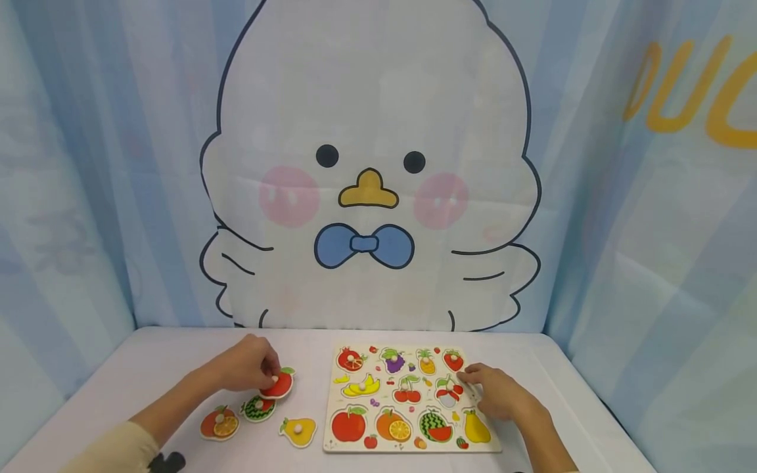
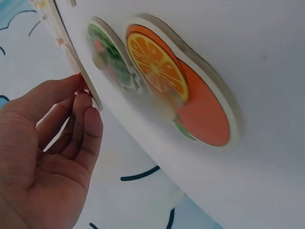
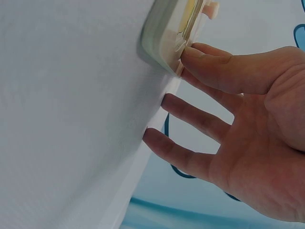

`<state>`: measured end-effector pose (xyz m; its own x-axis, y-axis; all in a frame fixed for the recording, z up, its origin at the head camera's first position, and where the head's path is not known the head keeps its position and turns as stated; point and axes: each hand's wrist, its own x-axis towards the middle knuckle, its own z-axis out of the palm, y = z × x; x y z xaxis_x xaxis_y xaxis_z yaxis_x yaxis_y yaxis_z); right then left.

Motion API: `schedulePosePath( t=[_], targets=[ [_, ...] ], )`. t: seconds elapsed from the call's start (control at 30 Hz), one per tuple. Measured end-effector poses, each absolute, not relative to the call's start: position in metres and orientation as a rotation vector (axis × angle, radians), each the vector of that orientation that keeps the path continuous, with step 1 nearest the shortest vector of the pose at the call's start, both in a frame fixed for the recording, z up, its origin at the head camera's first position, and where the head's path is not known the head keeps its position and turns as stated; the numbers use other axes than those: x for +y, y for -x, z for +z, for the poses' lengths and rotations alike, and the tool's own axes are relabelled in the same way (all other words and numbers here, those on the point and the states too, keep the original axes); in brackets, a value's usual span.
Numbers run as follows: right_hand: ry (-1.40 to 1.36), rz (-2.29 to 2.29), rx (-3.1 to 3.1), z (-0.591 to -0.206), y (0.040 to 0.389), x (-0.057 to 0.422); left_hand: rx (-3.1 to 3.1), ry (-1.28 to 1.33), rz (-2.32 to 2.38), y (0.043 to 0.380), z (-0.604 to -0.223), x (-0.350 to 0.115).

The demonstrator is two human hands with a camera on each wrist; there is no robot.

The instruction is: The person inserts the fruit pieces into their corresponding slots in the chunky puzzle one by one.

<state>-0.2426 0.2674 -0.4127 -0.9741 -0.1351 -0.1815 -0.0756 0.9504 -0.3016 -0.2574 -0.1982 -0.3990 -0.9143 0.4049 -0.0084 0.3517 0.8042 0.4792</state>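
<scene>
In the head view my left hand (image 1: 251, 364) pinches the small knob of a red apple puzzle piece (image 1: 280, 386), which is tilted above a watermelon piece (image 1: 258, 408). The left wrist view shows that apple piece nearly edge-on at the fingertips. An orange piece (image 1: 219, 424) and a yellow pear piece (image 1: 298, 431) lie on the table nearby. My right hand (image 1: 499, 394) touches the right edge of the fruit puzzle board (image 1: 414, 448), its fingers extended. In the right wrist view the thumb rests against the board's corner, and other fingertips are at the tabletop.
The board's upper rows hold knobbed fruit pieces such as grapes (image 1: 393, 360) and a strawberry (image 1: 453, 359). Its bottom row shows apple, orange, watermelon and pear pictures without knobs. A curtain with a cartoon duck (image 1: 372, 92) hangs behind the white table (image 1: 568, 387).
</scene>
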Motion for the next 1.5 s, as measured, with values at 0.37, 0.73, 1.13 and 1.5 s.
schedulePosePath(
  t=[0.37,0.73,1.13,1.5],
  targets=[
    [0.144,-0.468,2.906,-0.413,0.241,0.267,2.842,-0.69,0.691,0.253,-0.394,-0.177],
    [0.154,-0.458,2.91,-0.412,0.24,0.266,2.793,-0.78,0.685,0.247,-0.39,-0.16],
    [0.154,-0.429,2.9,-0.41,0.241,0.266,2.713,-0.875,0.652,0.242,-0.388,-0.138],
    [0.164,-0.446,2.917,-0.41,0.24,0.265,2.663,-0.975,0.594,0.239,-0.39,-0.118]
  ],
)
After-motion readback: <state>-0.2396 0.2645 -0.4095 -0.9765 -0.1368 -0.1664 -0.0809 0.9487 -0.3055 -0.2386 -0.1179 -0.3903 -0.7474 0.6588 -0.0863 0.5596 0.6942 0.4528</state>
